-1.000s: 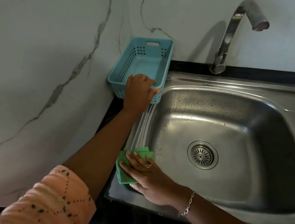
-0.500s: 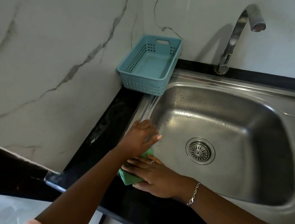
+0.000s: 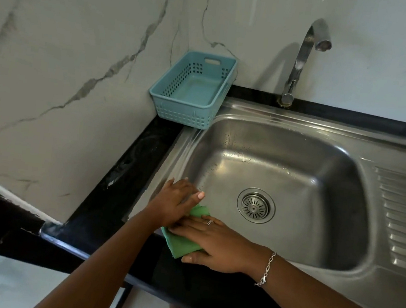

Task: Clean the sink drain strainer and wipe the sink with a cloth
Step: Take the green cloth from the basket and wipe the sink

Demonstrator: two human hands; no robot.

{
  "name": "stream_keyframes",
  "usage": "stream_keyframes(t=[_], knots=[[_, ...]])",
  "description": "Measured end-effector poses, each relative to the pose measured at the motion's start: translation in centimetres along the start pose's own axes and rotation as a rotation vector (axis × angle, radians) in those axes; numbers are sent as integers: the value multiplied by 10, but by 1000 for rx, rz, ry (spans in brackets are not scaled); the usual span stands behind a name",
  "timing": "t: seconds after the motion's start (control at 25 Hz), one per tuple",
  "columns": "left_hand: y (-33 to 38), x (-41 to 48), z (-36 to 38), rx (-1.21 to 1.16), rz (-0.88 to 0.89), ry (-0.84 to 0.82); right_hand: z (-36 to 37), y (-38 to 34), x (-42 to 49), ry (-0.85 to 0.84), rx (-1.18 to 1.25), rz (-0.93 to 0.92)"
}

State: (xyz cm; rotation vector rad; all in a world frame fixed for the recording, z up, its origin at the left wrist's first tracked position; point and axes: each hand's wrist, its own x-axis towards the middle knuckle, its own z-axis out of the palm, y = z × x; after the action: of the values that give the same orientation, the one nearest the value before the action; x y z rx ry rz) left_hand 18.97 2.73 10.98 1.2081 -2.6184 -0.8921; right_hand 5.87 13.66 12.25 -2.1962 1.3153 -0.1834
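Left hand [image 3: 174, 200] has come down from the basket [image 3: 194, 88] to the cloth [image 3: 181, 247], meeting the right hand [image 3: 216, 243]. The cloth lies on the sink's [image 3: 332, 130] front left rim. The right grip is flat, fingers straight, pressing the cloth down. Whether the left grip pinches the cloth I cannot tell. The strainer [image 3: 255, 206] sits in the sink's drain. The basket stands at the sink's back left corner on the black surface [image 3: 123, 169].

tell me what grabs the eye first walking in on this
The green cloth pressed under the right hand on the near-left rim of the sink, with the left hand at the cloth's far end. Then the drain strainer in the sink's middle and the blue basket in the back-left corner.
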Motion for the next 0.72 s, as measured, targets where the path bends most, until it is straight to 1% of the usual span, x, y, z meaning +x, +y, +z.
stream_keyframes(t=[0.12, 0.32, 0.52, 0.72], knots=[[7, -5, 4, 51, -1, -45, -1, 10, -21, -12, -2, 19], [26, -6, 21, 176, 80, -106, -1, 25, -61, -28, -17, 24], [46, -1, 33, 172, 96, -123, -1, 36, -96, -41, -13, 59], [67, 3, 55, 206, 132, -184, -2, 48, -139, -52, -32, 116]])
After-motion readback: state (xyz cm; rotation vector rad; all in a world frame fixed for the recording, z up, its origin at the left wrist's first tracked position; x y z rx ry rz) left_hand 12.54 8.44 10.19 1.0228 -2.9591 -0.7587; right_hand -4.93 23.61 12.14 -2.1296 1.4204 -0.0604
